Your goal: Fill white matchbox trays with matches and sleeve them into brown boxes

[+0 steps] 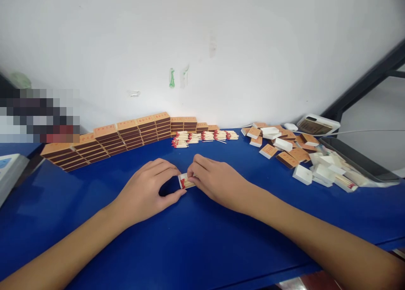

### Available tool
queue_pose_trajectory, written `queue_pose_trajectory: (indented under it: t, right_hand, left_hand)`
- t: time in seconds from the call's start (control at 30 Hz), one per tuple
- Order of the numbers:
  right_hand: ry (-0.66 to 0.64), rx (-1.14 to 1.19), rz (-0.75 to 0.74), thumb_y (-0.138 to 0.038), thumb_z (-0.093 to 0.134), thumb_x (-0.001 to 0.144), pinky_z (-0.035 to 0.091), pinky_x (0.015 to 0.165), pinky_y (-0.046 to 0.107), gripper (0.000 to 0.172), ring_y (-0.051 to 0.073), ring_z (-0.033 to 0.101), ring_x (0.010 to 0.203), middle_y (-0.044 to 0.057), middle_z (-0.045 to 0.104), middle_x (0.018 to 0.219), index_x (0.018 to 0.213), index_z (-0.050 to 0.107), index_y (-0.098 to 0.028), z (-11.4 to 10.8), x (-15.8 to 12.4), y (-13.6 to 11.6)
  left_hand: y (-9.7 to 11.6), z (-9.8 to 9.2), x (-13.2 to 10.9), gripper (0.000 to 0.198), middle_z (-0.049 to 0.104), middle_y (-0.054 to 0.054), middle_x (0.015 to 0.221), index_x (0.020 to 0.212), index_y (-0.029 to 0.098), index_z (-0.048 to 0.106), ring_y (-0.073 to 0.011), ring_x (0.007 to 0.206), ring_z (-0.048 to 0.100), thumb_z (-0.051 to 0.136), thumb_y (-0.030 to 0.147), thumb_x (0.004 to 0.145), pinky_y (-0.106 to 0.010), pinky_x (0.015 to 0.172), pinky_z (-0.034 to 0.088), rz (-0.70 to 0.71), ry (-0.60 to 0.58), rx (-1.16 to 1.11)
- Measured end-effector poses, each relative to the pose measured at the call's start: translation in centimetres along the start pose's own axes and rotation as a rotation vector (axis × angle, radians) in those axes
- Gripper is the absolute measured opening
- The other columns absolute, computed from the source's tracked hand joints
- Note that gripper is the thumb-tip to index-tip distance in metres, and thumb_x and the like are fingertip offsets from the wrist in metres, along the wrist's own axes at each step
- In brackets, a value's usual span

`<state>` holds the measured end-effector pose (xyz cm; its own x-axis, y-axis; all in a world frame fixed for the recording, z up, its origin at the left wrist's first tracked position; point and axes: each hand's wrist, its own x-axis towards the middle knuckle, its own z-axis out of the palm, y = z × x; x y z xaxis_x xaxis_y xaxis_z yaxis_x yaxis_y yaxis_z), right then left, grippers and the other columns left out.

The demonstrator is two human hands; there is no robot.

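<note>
A small white matchbox tray [180, 181] with red-tipped matches [189, 183] in it rests on the blue table in front of me. My left hand [148, 191] holds the tray's left end between thumb and fingers. Over the tray's right end, the fingers of my right hand [218, 182] are pinched together on the matches, hiding that part. Beyond both hands, loose matches [202, 137] lie in several small bunches, their red heads mostly to the left.
Closed orange-brown matchboxes [133, 134] stand stacked along the wall. At the right lie orange sleeves [287, 158] and white trays [303, 174] in a loose pile, near a white-cased phone [318, 124], a cable and a dark tablet-like slab [360, 157]. A blurred area is at far left.
</note>
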<state>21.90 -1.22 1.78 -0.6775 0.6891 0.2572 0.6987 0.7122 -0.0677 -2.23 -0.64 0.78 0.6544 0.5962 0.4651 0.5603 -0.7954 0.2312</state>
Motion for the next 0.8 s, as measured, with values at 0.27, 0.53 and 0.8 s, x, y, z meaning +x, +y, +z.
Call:
queue_pose_trajectory:
  t: [0.27, 0.53, 0.8]
  right_hand:
    - [0.045, -0.243, -0.047, -0.016, 0.047, 0.109, 0.031, 0.054, 0.032, 0.018, 0.020, 0.058, 0.081, 0.011, 0.064, 0.101, 0.103, 0.065, -0.017, 0.9, 0.3, -0.2]
    - [0.145, -0.015, 0.117, -0.027, 0.051, 0.108, 0.040, 0.066, 0.031, 0.016, 0.020, 0.061, 0.084, 0.009, 0.067, 0.105, 0.105, 0.064, -0.019, -0.6, -0.3, 3.8]
    - [0.167, 0.061, 0.441, -0.027, 0.062, 0.095, 0.041, 0.072, 0.033, 0.014, 0.021, 0.059, 0.075, 0.007, 0.064, 0.087, 0.087, 0.068, -0.018, -0.7, -1.5, 14.3]
  left_hand:
    - [0.1, 0.1, -0.1, 0.022, 0.075, -0.009, 0.112, 0.111, 0.018, 0.070, -0.0264, 0.105, 0.070, 0.074, 0.034, 0.096, -0.043, 0.092, 0.056, 0.004, -0.013, 0.002]
    - [0.1, -0.3, 0.0, 0.022, 0.076, -0.007, 0.112, 0.115, 0.021, 0.072, -0.0256, 0.107, 0.069, 0.074, 0.034, 0.096, -0.042, 0.094, 0.056, -0.024, -0.037, -0.019]
    - [0.0, -0.4, -0.1, 0.023, 0.075, -0.007, 0.113, 0.116, 0.021, 0.071, -0.0249, 0.107, 0.069, 0.071, 0.036, 0.099, -0.043, 0.094, 0.056, -0.032, -0.047, -0.028]
